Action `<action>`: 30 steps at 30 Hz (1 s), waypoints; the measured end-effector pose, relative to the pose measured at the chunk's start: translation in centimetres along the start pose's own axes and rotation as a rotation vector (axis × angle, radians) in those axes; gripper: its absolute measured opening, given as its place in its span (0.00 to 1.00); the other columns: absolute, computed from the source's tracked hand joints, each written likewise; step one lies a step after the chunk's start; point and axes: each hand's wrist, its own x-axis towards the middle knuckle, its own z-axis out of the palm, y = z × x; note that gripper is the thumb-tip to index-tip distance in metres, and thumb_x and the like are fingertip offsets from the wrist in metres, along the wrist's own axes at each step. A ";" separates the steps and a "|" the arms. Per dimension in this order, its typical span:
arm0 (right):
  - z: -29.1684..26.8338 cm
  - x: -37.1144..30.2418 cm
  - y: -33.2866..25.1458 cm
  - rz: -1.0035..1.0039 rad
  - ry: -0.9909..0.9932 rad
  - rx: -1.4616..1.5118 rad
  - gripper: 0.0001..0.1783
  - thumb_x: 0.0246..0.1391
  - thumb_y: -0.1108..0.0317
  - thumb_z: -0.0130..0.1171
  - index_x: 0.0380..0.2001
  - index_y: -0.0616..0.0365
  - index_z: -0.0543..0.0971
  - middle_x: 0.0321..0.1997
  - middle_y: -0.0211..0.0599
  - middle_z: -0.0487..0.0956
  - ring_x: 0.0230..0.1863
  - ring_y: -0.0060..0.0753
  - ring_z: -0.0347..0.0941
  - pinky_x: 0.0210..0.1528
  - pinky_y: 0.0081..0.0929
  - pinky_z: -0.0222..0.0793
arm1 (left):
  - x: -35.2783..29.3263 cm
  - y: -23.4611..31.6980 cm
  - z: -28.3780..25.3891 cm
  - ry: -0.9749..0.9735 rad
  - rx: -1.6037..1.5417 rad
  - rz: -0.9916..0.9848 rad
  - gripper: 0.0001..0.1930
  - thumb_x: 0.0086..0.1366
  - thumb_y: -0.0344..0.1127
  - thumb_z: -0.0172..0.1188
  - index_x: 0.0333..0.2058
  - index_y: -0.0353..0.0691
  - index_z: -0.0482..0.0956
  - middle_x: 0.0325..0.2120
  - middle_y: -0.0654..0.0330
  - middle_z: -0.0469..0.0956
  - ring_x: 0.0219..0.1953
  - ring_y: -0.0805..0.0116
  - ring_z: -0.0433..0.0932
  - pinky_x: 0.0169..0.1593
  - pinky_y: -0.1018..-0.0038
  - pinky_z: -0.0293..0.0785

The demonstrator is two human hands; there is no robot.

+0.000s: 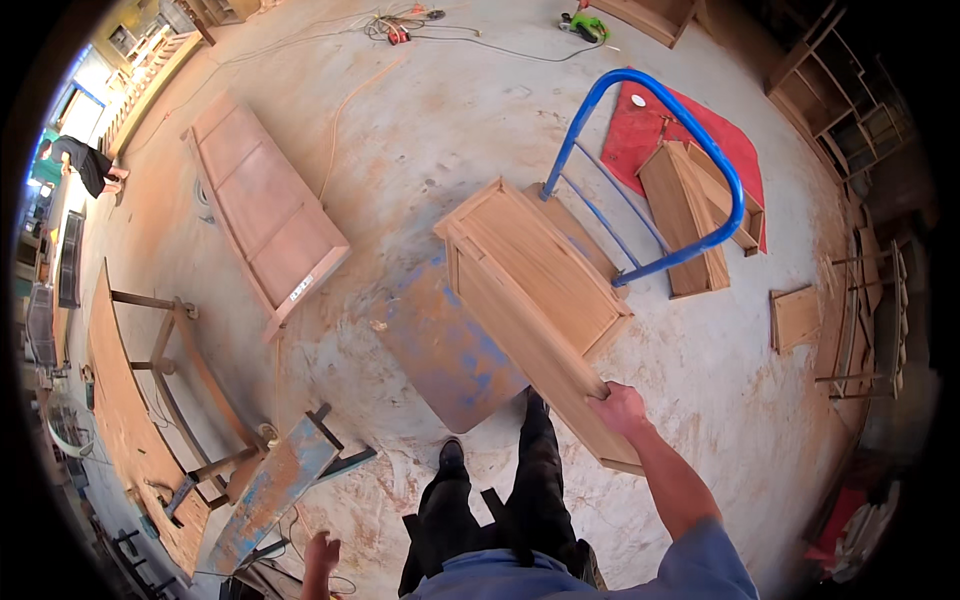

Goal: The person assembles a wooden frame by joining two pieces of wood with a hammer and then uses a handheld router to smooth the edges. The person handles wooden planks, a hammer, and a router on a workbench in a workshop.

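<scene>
My right hand (pixel 617 408) grips the edge of a long, light-brown wooden drawer (pixel 525 345) near its closer end. The drawer is tilted, with its narrow long face turned toward me and its recessed panel facing up. It is above a flat cart platform (pixel 432 350) with worn blue paint. Beyond the drawer rises the cart's blue tubular handle (pixel 738 190). At the lower left, my left hand (pixel 321 553) hangs low with its fingers curled, and nothing shows in it. It is nearest to a scuffed blue-and-rust metal bench (pixel 275 490).
Left of the cart lies a reddish wooden panel (pixel 265 200). More drawers (pixel 685 215) rest on a red sheet (pixel 625 130) at the right. A wooden worktable (pixel 135 400) stands left. Cords and a green power tool (pixel 588 27) lie far ahead. A person (pixel 85 165) bends at far left.
</scene>
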 end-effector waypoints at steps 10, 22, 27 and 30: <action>-3.9 26.6 -0.8 -0.111 -0.160 0.259 0.35 0.44 0.40 0.69 0.40 0.66 0.83 0.40 0.57 0.84 0.44 0.51 0.82 0.49 0.37 0.76 | -17.1 -1.5 19.4 -0.426 -0.364 -0.325 0.18 0.66 0.46 0.62 0.51 0.45 0.78 0.36 0.59 0.80 0.33 0.63 0.76 0.30 0.67 0.75; -1.3 45.1 4.9 -0.093 0.021 0.039 0.38 0.53 0.37 0.62 0.45 0.68 0.81 0.40 0.62 0.82 0.46 0.57 0.80 0.52 0.44 0.74 | -20.8 8.3 21.5 -0.435 -0.733 -0.640 0.19 0.73 0.58 0.49 0.33 0.50 0.76 0.19 0.69 0.68 0.19 0.72 0.68 0.20 0.75 0.65; 2.0 45.2 7.2 -0.380 0.261 -0.145 0.35 0.63 0.42 0.54 0.57 0.65 0.74 0.59 0.61 0.76 0.61 0.58 0.72 0.64 0.46 0.67 | -20.0 9.8 21.1 -0.450 -0.951 -0.761 0.19 0.73 0.58 0.47 0.32 0.51 0.73 0.20 0.67 0.69 0.19 0.70 0.69 0.19 0.74 0.65; 2.9 37.7 6.5 -0.295 -0.056 0.069 0.37 0.63 0.42 0.56 0.61 0.65 0.72 0.62 0.60 0.74 0.64 0.57 0.71 0.67 0.44 0.65 | -18.1 11.1 20.7 -0.379 -0.695 -0.457 0.16 0.72 0.52 0.54 0.41 0.45 0.77 0.25 0.65 0.74 0.27 0.70 0.77 0.26 0.76 0.72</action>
